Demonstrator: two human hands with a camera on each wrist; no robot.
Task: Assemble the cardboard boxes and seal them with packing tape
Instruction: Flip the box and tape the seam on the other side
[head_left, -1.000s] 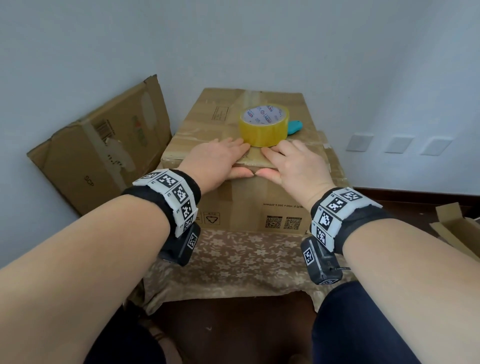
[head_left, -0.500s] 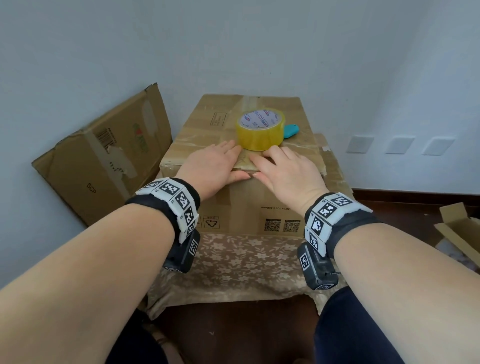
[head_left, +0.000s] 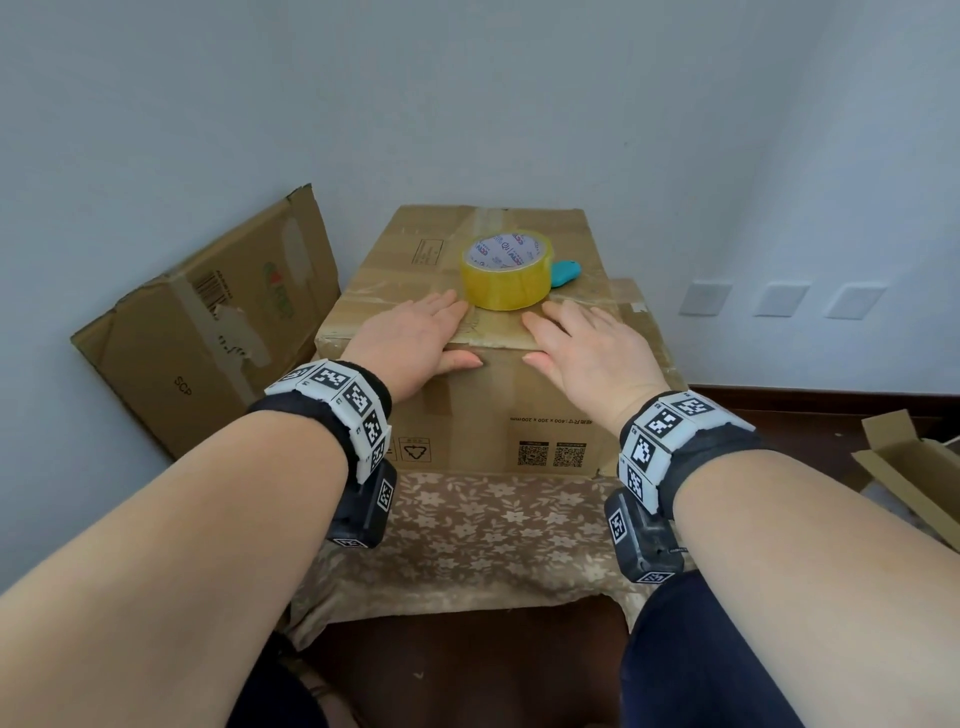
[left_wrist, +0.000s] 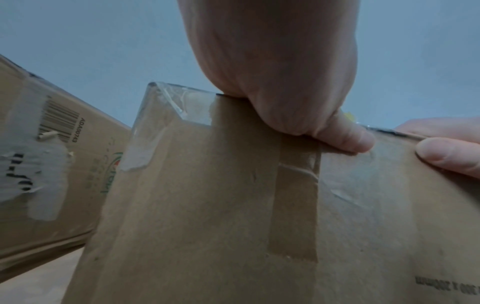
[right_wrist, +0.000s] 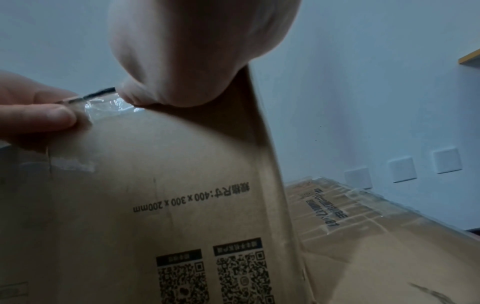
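We are in a corner with pale blue walls, at a worktop with a flowery cloth on it. Our left hand lies flat with straight fingers on top of the cardboard box, its thumb pressing on the front edge. Our right hand lies flat the same way just beside it. Between them runs a shiny strip of tape over the edge. The box sits on the worktop. Just past our fingers a yellow tape roll stands on the box, with a small teal thing next to it. A flat box leans on the left wall.
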